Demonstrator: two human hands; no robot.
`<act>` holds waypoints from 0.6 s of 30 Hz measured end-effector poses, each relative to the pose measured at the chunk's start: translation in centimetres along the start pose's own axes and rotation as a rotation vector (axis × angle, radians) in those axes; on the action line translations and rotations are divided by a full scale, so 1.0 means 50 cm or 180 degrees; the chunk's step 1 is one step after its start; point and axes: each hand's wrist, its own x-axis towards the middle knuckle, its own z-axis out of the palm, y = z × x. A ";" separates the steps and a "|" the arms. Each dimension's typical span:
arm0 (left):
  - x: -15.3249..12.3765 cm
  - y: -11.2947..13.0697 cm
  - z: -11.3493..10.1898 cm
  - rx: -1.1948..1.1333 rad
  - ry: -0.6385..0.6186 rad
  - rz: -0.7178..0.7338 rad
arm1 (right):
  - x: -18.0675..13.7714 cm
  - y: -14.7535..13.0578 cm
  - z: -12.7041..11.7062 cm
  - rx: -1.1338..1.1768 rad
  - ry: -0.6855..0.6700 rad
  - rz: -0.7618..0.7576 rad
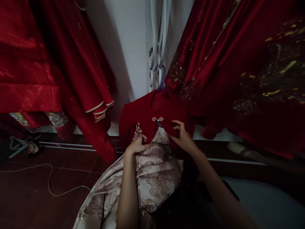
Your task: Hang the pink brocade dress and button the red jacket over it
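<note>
A dark red jacket (pixel 140 116) hangs in front of me on a purple hanger (pixel 162 79), with pearl clasp buttons (pixel 157 119) at its front and a gold tassel brooch (pixel 137 131) on its left side. My left hand (pixel 137 144) pinches the jacket's lower left front edge just below the brooch. My right hand (pixel 182 135) grips the jacket's right front flap under the clasp. Below the jacket falls a pale floral brocade skirt (pixel 152 175), between my forearms.
Red satin gowns (pixel 71 63) hang at the left, and red gold-embroidered robes (pixel 238 70) at the right. A white wall (pixel 128 47) stands behind. A white cable (pixel 49 181) trails across the dark tiled floor (pixel 28 190). A pale surface (pixel 267 200) lies lower right.
</note>
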 end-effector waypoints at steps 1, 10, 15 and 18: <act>0.004 0.001 0.007 0.0058 -0.0095 0.0051 | 0.001 -0.012 -0.007 -0.0003 0.0075 -0.0054; 0.039 0.014 0.076 0.0121 0.0224 0.0712 | 0.001 -0.183 0.015 0.0939 -0.0192 -0.0542; 0.029 0.016 0.043 -0.0574 -0.0002 0.0677 | 0.016 -0.171 0.088 0.0970 -0.0427 -0.0706; 0.023 0.012 0.005 -0.0835 0.0923 0.0469 | 0.023 -0.143 0.110 0.0795 -0.0502 -0.0629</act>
